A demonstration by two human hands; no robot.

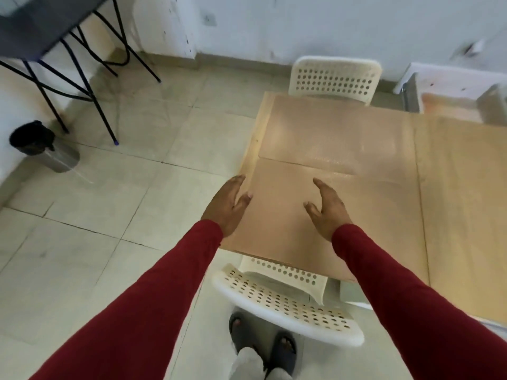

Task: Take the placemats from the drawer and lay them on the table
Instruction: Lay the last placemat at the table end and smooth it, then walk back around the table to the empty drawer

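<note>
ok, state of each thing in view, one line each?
Near tan rectangular placemat: flat on table, overhanging the near edge.
Far tan rectangular placemat: flat, abutting the near one.
Left hand: open, at near mat's left edge.
Right hand: open, over near mat.
White drawer: open.
White perforated plastic chair: tucked under table.

Two placemats (pixel 315 209) on table (pixel 461 204)

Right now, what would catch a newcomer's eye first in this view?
Two red-sleeved arms reach in from below, the left hand at the near placemat's left edge and the right hand open above it. A second placemat lies just beyond on the wooden table, with a white perforated chair tucked in below.
</note>
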